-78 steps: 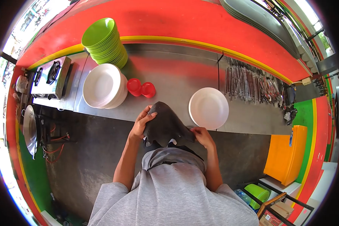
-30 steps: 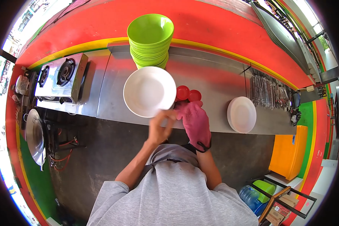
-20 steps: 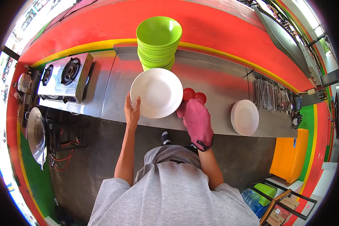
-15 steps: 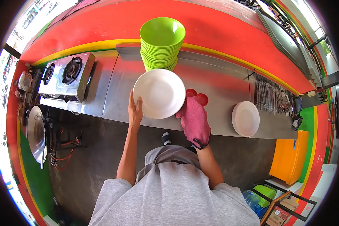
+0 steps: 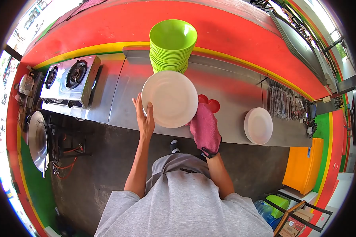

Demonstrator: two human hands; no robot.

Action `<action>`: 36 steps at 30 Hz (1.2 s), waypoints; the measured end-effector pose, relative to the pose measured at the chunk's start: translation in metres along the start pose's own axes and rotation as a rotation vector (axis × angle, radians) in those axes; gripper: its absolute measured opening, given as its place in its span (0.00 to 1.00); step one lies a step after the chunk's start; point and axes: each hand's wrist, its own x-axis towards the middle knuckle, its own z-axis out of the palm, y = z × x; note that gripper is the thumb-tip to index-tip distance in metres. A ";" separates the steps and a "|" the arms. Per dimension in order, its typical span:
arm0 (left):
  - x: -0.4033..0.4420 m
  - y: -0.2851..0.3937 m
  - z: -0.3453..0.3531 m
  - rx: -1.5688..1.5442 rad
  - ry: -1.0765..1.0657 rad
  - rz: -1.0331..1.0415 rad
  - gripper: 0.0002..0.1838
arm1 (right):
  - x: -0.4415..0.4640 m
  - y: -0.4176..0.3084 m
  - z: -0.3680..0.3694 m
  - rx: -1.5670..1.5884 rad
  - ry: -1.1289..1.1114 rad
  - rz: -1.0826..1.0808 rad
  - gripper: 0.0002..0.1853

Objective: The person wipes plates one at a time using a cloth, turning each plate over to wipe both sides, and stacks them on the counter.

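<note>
A round white plate (image 5: 170, 99) is held up in front of me, above the counter's front edge. My left hand (image 5: 144, 118) is at its left rim, the thumb over the face and the fingers spread along the outer side. My right hand (image 5: 205, 132) wears a pink cloth mitt with a dark wrist band and holds the plate's lower right rim; the mitt and plate hide its fingers. Just beyond the mitt lie small round red pieces (image 5: 213, 106), partly covered. Behind the plate rises a tall stack of green bowls (image 5: 173, 35).
On the steel counter (image 5: 225, 93), white plates (image 5: 258, 125) sit at the right, near wrapped cutlery (image 5: 284, 100). A gas stove (image 5: 73, 81) stands left. A large wok (image 5: 38, 138) is at far left, an orange bin (image 5: 303, 166) at right. A red wall (image 5: 233, 43) borders the back.
The plate has shifted slightly right and its face now looks more shaded. My left fingers have spread away from the rim, while the mitt has moved slightly down.
</note>
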 end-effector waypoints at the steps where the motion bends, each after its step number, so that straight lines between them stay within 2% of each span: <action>1: 0.000 0.005 0.001 -0.076 -0.013 0.002 0.30 | -0.001 0.000 -0.001 -0.006 0.000 -0.007 0.10; 3: 0.000 0.016 0.003 -0.228 -0.040 0.008 0.31 | -0.002 0.000 -0.004 -0.024 -0.004 -0.020 0.10; 6: -0.006 0.047 0.006 -0.615 -0.121 -0.159 0.30 | -0.006 -0.001 -0.010 -0.062 -0.017 -0.054 0.11; 9: -0.010 0.048 0.010 -0.935 -0.199 -0.388 0.31 | -0.011 -0.002 -0.020 -0.115 -0.026 -0.108 0.12; 12: -0.016 0.047 0.015 -0.911 -0.205 -0.495 0.31 | -0.019 -0.003 -0.036 -0.215 -0.009 -0.209 0.13; 15: -0.019 0.048 0.020 -0.855 -0.240 -0.511 0.31 | -0.028 0.002 -0.057 -0.357 0.059 -0.364 0.14; 18: -0.020 0.060 0.023 -0.707 -0.327 -0.586 0.31 | -0.040 0.007 -0.075 -0.503 0.118 -0.499 0.15; 21: -0.030 0.053 0.047 -0.552 -0.415 -0.527 0.32 | -0.048 0.014 -0.086 -0.663 0.122 -0.583 0.16; 24: -0.037 0.050 0.063 -0.582 -0.569 -0.496 0.33 | -0.047 0.024 -0.089 -0.835 0.061 -0.633 0.17; 28: -0.040 0.071 0.073 -0.557 -0.622 -0.470 0.34 | -0.041 0.038 -0.089 -1.065 -0.054 -0.670 0.18; 32: -0.053 0.065 0.095 -0.402 -0.572 -0.367 0.33 | -0.032 0.055 -0.087 -1.223 -0.221 -0.629 0.20; 33: -0.057 0.067 0.100 -0.414 -0.564 -0.360 0.33 | -0.032 0.059 -0.084 -1.233 -0.339 -0.483 0.21; 36: -0.064 0.068 0.107 -0.491 -0.548 -0.432 0.33 | -0.028 0.064 -0.075 -1.069 -0.344 -0.497 0.22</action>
